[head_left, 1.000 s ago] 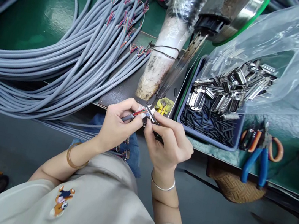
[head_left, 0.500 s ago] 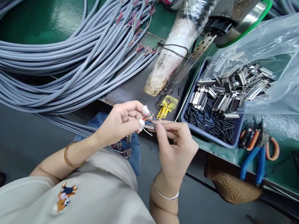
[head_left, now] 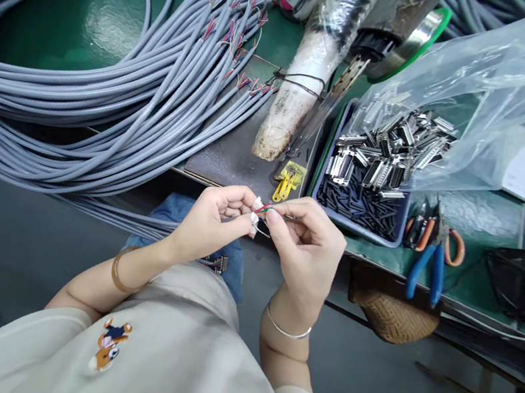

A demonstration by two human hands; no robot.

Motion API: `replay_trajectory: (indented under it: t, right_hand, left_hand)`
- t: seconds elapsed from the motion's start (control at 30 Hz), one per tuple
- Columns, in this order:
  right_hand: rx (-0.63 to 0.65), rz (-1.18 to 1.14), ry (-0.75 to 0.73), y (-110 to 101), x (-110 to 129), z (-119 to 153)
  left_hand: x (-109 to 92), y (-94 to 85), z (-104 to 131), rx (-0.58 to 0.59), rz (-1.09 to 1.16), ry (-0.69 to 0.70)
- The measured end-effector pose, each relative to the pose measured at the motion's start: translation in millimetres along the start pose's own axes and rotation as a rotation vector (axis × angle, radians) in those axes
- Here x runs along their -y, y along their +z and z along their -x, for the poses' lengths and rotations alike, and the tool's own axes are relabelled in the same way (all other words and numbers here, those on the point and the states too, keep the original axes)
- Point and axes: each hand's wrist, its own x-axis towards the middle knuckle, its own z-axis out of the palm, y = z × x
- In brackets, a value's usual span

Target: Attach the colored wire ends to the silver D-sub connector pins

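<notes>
My left hand [head_left: 218, 219] is closed, its white-wrapped fingertips pinching a small bunch of thin coloured wires [head_left: 264, 208]. Red and green strands show in the gap between my hands, and a thin pale one hangs below. My right hand [head_left: 309, 249] meets it from the right, thumb and forefinger pinched on the other end of these wires. Whatever else lies behind the right fingers is hidden. Just beyond the fingertips a yellow clip-like piece [head_left: 285, 185] rests at the bench edge. Wired connectors [head_left: 220, 263] lie on my lap under the left wrist.
Grey cables [head_left: 156, 110] with stripped ends cover the left of the green bench [head_left: 114, 28]. A wrapped tube [head_left: 286, 106] and a soldering iron [head_left: 347, 79] point toward me. Right of them are a blue tray [head_left: 363, 231] of metal connectors and black sleeves, blue-handled pliers [head_left: 427, 269] and plastic film [head_left: 486, 107].
The camera view has turned slightly right. My right hand has moved closer to the left; the metal connector that showed between the hands is now out of sight, and the fingers pinch the wires.
</notes>
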Motion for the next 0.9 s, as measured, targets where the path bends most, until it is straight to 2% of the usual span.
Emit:
replay_trajectory:
  t: [0.1, 0.17, 0.23, 0.3, 0.37, 0.5, 0.57, 0.7, 0.9]
  right_hand:
    - [-0.078, 0.093, -0.082, 5.5, -3.2, 4.5]
    - [-0.112, 0.198, -0.227, 7.3, -5.5, 10.1]
    - [-0.081, 0.305, -0.407, 7.2, -7.7, 15.4]
    - [-0.028, 0.339, -0.51, 4.9, -9.5, 18.7]
    - [-0.052, 0.275, -0.499, 0.7, -10.6, 19.8]
    - [-0.232, 0.145, -0.344, -6.7, -10.3, 18.6]
    - [-0.25, 0.138, -0.277, -7.7, -9.1, 18.3]
    - [-0.178, 0.15, -0.252, -5.7, -4.2, 19.1]
    - [-0.056, 0.231, -0.331, -4.4, 5.7, 18.3]
  left_hand:
    - [3.4, -2.7, -1.0, -0.029, 0.007, 0.035]
    - [4.4, -4.1, -2.2, -0.026, 0.039, 0.03]
    - [4.9, -5.5, -3.4, -0.025, 0.08, 0.007]
    - [5.8, -7.5, -4.6, -0.018, 0.12, -0.021]
    - [7.8, -10.6, -5.7, 0.012, 0.16, -0.033]
    - [13.1, -18.3, -7.0, 0.066, 0.228, -0.015]
    - [15.1, -21.2, -7.0, 0.074, 0.231, -0.022]
    - [17.1, -23.7, -6.5, 0.085, 0.2, -0.032]
    - [20.0, -24.1, -5.6, 0.097, 0.146, -0.011]
